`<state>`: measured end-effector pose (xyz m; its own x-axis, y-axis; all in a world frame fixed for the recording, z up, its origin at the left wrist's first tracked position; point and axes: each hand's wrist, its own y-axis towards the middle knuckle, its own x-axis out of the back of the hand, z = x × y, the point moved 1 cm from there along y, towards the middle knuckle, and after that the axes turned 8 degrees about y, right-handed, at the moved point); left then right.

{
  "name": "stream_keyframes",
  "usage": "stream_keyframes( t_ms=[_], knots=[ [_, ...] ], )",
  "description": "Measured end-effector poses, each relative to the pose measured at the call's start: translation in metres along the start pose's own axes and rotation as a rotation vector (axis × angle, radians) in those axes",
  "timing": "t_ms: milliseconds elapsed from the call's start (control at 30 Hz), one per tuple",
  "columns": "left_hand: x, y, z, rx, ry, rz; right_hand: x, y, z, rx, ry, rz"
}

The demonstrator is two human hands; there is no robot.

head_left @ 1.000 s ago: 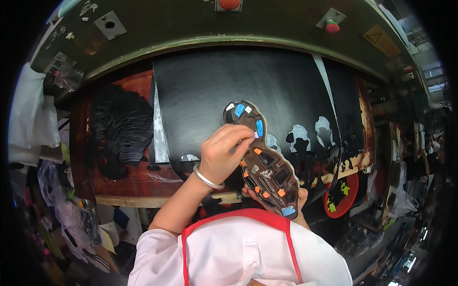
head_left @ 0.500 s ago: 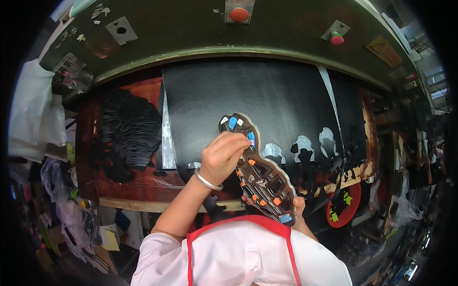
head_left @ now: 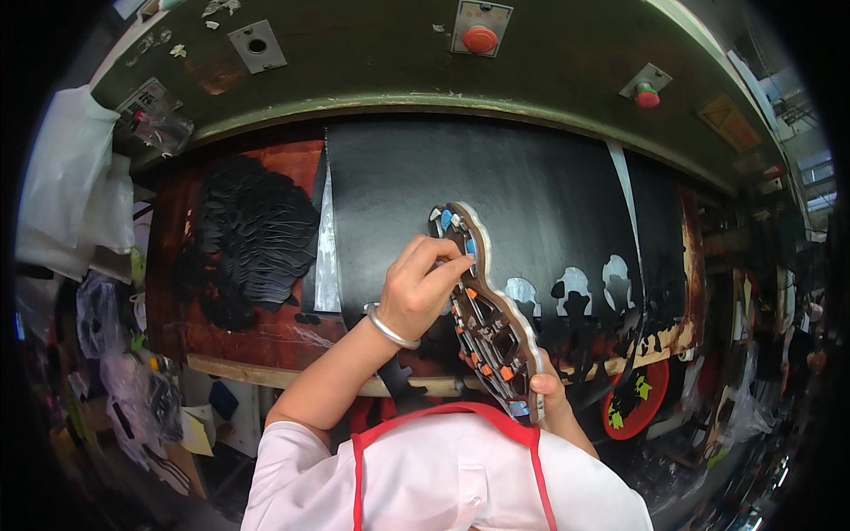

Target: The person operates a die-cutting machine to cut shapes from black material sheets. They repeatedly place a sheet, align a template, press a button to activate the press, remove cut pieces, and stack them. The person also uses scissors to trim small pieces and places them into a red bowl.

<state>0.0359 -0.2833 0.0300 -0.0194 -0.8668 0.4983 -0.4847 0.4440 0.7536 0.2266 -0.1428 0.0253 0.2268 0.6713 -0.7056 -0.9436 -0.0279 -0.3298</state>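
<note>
My right hand (head_left: 547,396) grips the cutting die (head_left: 485,314) by its near end. My left hand (head_left: 422,290) pinches its edge, fingers together.

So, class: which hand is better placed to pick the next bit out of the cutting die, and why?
Left. The left hand already pinches at the die near its upper openings, while the right hand grips the die's lower end to steady it.

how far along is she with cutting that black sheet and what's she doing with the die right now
Done: a row of cut-out holes along the black sheet, and a pile of black cut pieces on the left. In hand: both hands, left hand and right hand, hold the cutting die tilted above the sheet. Left: most of the sheet is uncut.
</note>
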Motion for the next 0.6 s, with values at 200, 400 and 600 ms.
stream_keyframes(
  t_ms=[200,400,600],
  knots=[
    [-0.001,-0.011,0.024,0.553,-0.167,0.02,-0.001,0.042,0.013,0.148,-0.203,0.049],
    [-0.01,-0.022,0.073,1.059,-0.855,-0.217,-0.016,0.114,0.008,0.202,-0.584,-0.076],
    [-0.004,-0.024,0.109,1.185,-1.173,-0.372,-0.049,0.158,0.005,0.365,-1.061,-0.213]
  ],
)
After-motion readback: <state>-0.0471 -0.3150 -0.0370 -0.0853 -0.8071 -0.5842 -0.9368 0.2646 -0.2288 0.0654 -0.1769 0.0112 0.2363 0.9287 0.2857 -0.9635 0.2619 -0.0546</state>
